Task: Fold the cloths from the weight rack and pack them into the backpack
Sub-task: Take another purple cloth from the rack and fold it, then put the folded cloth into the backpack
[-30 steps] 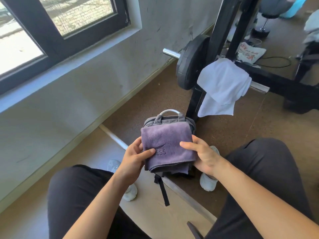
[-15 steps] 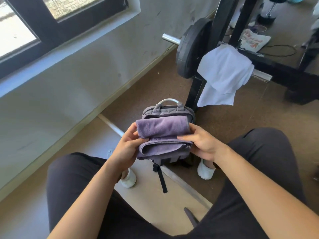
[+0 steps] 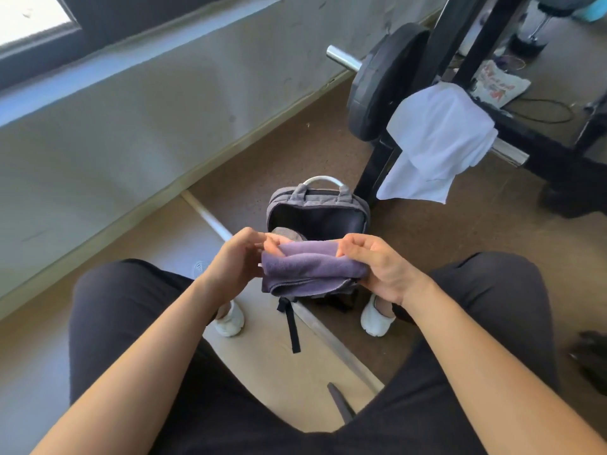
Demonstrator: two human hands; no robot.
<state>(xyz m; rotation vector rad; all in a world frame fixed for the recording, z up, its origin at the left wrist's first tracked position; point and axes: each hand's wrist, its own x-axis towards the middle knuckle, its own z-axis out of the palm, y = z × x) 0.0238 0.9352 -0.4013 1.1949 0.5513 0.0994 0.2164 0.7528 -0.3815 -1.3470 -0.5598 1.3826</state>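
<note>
A folded purple cloth (image 3: 312,269) is held flat between my left hand (image 3: 236,259) and my right hand (image 3: 377,266), one at each end. Just beyond it a grey backpack (image 3: 317,200) stands on the floor between my feet, its main pocket open and dark inside. A grey folded cloth (image 3: 289,233) shows in the pocket's left corner. A white cloth (image 3: 437,142) hangs over the bar of the black weight rack (image 3: 486,37) at the upper right.
A black weight plate (image 3: 377,83) sits on the chrome bar beside the white cloth. The wall and window are on the left. A printed bag (image 3: 502,83) and cables lie on the floor behind the rack. My knees frame the backpack.
The purple cloth has been folded smaller and lowered toward me. The backpack's open pocket, hidden before by the cloth, now shows.
</note>
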